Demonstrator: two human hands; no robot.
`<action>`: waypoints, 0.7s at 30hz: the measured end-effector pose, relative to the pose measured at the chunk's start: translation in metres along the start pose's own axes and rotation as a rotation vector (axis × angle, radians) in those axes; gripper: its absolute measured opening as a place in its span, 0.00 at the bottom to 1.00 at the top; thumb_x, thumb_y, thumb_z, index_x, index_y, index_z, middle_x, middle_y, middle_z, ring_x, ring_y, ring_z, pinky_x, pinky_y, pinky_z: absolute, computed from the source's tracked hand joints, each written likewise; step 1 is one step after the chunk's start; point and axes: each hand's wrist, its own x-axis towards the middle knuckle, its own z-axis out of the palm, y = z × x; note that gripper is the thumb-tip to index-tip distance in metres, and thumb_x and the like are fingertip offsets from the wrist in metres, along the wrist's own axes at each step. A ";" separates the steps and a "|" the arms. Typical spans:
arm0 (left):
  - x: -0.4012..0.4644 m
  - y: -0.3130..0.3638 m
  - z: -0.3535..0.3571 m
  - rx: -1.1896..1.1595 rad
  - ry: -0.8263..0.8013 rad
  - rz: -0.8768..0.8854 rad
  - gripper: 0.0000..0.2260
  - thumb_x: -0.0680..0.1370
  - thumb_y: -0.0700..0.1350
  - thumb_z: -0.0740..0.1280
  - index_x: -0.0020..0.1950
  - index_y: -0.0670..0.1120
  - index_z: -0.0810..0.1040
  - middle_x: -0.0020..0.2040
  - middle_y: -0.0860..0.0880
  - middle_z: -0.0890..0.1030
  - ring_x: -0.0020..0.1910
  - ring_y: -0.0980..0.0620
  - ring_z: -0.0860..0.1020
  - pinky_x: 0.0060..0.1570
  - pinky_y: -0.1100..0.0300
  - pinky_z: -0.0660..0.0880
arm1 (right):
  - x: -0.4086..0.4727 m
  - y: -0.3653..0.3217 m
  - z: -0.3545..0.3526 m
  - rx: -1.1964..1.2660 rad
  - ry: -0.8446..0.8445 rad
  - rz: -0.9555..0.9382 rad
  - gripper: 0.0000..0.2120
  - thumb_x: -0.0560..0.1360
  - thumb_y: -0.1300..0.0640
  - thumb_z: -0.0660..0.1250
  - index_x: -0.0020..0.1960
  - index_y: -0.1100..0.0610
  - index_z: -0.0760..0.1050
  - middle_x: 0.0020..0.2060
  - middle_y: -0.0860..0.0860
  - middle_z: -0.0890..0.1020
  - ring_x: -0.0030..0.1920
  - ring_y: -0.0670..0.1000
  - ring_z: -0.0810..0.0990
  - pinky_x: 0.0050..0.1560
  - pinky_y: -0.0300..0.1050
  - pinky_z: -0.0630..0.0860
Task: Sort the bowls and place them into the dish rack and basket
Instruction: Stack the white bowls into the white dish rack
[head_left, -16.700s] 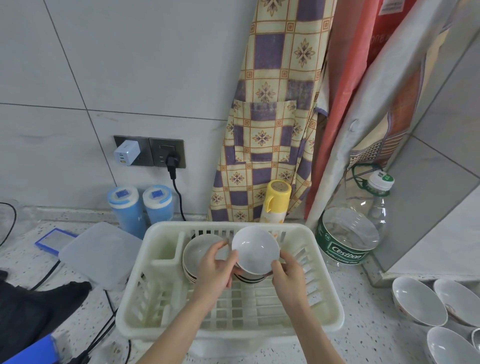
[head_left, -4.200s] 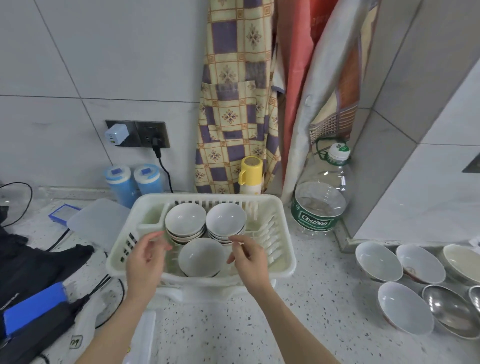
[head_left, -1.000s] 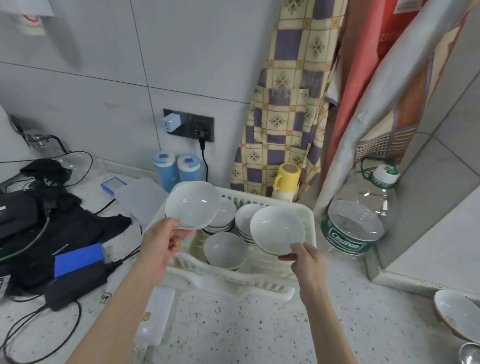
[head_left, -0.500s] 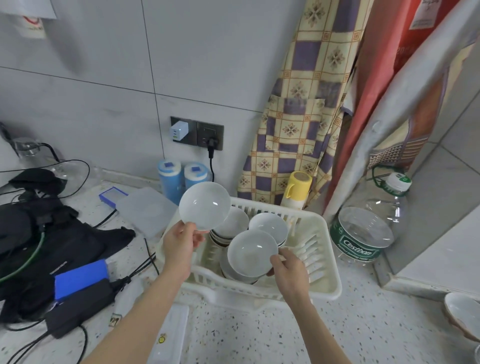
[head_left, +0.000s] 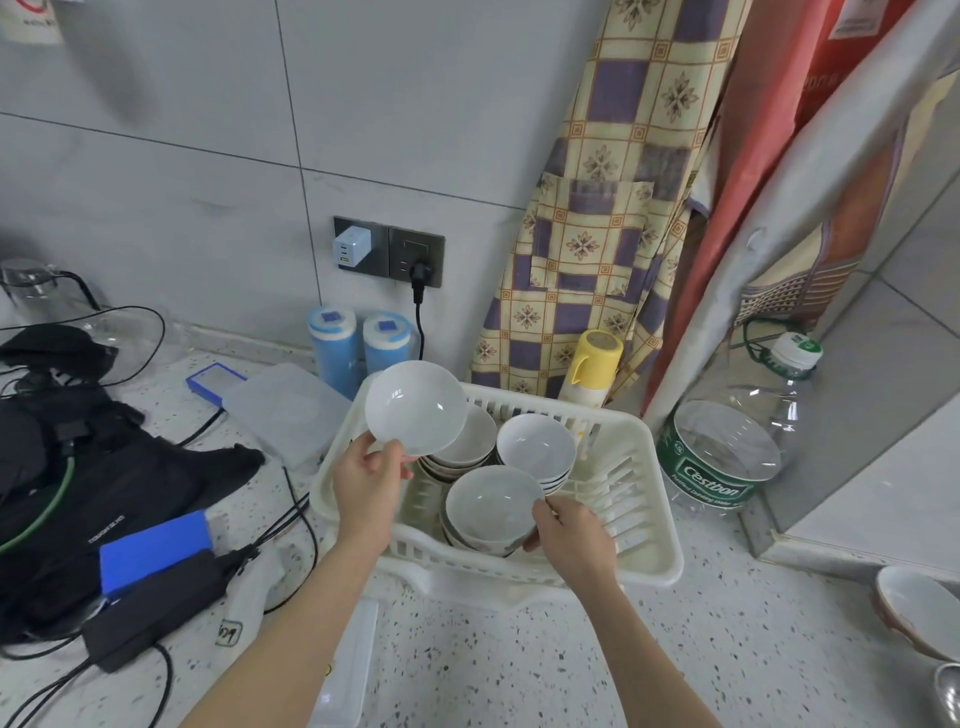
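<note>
1. Left hand (head_left: 367, 491) is up at the near-left corner of the cream slotted plastic dish rack (head_left: 644, 525), thumb and fingers pinching the lower rim of a glossy white ceramic bowl (head_left: 415, 407) — the bowl is tilted, its hollow facing the camera, held clear above the rack.
2. Right hand (head_left: 570, 538) is lower, inside the rack's near side, fingers curled round the right rim of a second white bowl (head_left: 493, 503); that bowl sits on top of a short stack at the front of the rack.
3. Behind the two hands, two more stacks of white bowls stand in the rack — the back-left stack (head_left: 462, 452) is partly hidden by the raised bowl, the back-right stack (head_left: 536, 451) shows its top bowl fully.
4. The rack stands on a speckled pale stone worktop (head_left: 519, 670), against a grey tiled wall.
5. At the far right edge, one more white bowl with a reddish outside (head_left: 917, 608) lies on the worktop, well apart from both hands.
6. Beside the rack's right side is a large clear plastic water bottle with a green label (head_left: 727, 457); behind the rack, a yellow-capped flask (head_left: 595, 366) and two blue canisters (head_left: 358, 348).
</note>
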 end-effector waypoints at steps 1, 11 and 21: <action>0.000 0.000 0.000 0.001 0.003 0.002 0.11 0.68 0.50 0.64 0.47 0.51 0.80 0.34 0.51 0.85 0.27 0.58 0.77 0.38 0.58 0.75 | 0.002 0.000 -0.001 0.004 -0.027 0.012 0.16 0.76 0.49 0.55 0.38 0.55 0.76 0.34 0.47 0.85 0.40 0.51 0.81 0.38 0.45 0.73; -0.002 -0.003 0.003 0.049 0.021 0.013 0.10 0.74 0.45 0.66 0.53 0.45 0.80 0.35 0.50 0.85 0.26 0.59 0.77 0.41 0.56 0.76 | 0.018 0.006 -0.002 0.174 -0.265 0.115 0.18 0.71 0.50 0.55 0.45 0.59 0.79 0.32 0.46 0.86 0.27 0.46 0.64 0.32 0.43 0.64; 0.003 -0.010 0.003 0.100 0.003 0.022 0.10 0.76 0.42 0.65 0.56 0.44 0.80 0.36 0.49 0.85 0.26 0.61 0.77 0.29 0.71 0.73 | 0.020 0.008 0.003 0.140 -0.283 0.111 0.17 0.72 0.49 0.55 0.41 0.53 0.81 0.32 0.45 0.86 0.41 0.51 0.81 0.51 0.50 0.76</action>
